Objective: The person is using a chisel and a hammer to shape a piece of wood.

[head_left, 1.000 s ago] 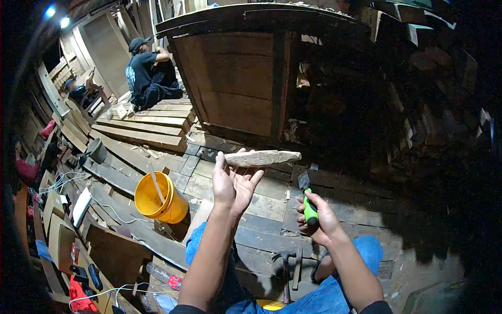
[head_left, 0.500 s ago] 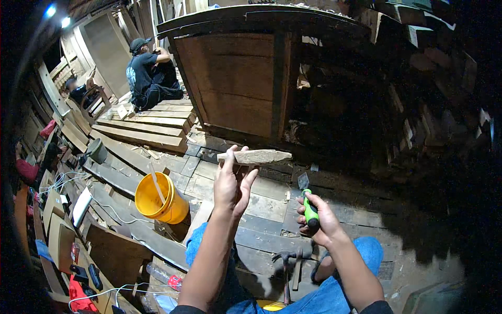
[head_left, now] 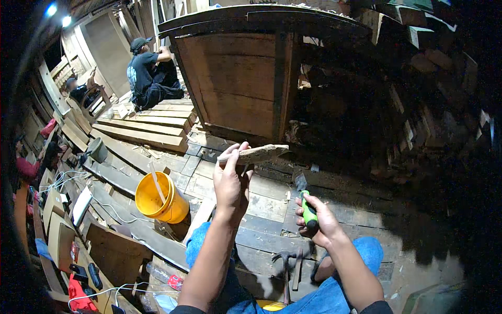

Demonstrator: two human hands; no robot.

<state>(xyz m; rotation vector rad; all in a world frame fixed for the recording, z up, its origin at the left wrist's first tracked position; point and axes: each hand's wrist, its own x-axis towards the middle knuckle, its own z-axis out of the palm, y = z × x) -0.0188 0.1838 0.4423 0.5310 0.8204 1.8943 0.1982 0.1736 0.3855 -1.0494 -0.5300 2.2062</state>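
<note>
left hand (head_left: 232, 180) gripping wood piece (head_left: 266, 153), right hand (head_left: 325, 222) grasping green-handled tool (head_left: 308, 210), hammer (head_left: 285, 257) near on plank floor (head_left: 267, 205), yellow bucket (head_left: 178, 210) left, wooden panel (head_left: 238, 78) far

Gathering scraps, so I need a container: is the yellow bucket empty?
Not empty: a pale strip leans inside the yellow bucket, poking out of its top. I cannot tell whether anything else lies inside.

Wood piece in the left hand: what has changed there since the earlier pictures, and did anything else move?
The wood piece has shifted: its right end sits farther left and slightly higher in the picture. The left hand has turned, so its open palm no longer shows. Nothing was picked up or let go. The right hand still grips the green-handled tool, nearly in place; the yellow bucket stayed put.
</note>
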